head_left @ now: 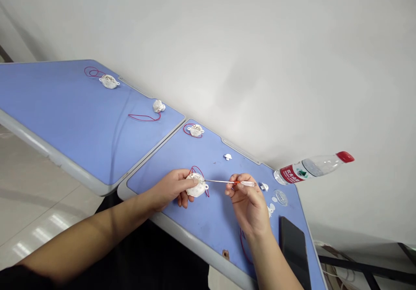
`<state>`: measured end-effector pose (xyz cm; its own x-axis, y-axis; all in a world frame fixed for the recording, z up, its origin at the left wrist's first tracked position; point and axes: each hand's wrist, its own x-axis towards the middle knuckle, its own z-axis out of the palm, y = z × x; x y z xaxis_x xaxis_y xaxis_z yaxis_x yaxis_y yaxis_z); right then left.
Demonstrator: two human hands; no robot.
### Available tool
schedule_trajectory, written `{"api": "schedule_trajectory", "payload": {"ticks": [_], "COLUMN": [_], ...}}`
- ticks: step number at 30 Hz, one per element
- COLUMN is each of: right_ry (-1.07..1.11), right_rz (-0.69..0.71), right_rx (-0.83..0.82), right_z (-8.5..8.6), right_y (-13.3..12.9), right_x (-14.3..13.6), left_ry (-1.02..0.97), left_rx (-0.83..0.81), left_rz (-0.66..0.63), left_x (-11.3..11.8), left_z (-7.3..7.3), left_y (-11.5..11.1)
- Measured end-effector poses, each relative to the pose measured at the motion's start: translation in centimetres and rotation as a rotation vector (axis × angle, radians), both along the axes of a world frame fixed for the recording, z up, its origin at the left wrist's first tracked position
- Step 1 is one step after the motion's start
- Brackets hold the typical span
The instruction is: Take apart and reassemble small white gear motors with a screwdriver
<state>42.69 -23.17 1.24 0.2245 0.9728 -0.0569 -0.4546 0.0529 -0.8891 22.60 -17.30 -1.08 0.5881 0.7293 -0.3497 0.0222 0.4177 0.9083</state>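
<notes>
My left hand (177,188) pinches a white round disc-like piece (197,187) with small side loops and a red cord, thumb on top and fingers beneath. In my right hand (248,203) is a screwdriver (221,181) with a clear and red handle, held between thumb and fingers. Its thin metal shaft points left, and the tip meets the disc's right upper edge. I cannot tell whether the tip sits in a hole or only touches the rim. Red cord (195,168) from the held piece loops behind it.
More white corded pieces lie at the back: one (196,130) on this desk, two (109,81) on the left desk. Small white parts (228,156), a clear disc (281,197), a black phone (294,251) and a red-capped water bottle (312,169) are to the right. A wall stands behind.
</notes>
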Motion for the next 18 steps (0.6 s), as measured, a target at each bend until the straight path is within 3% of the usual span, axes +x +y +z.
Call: {"api": "schedule_trajectory", "payload": {"ticks": [18], "right_ry": [-0.079], "right_rz": [-0.018], "right_rx": [0.010], "right_z": [0.27], "right_y": [-0.33], "right_x": [-0.09], "left_ry": [-0.021], "left_rx": [-0.008], "left_rz": [0.029], "left_x": [-0.07], "left_z": [0.02], "left_y": [-0.12]}}
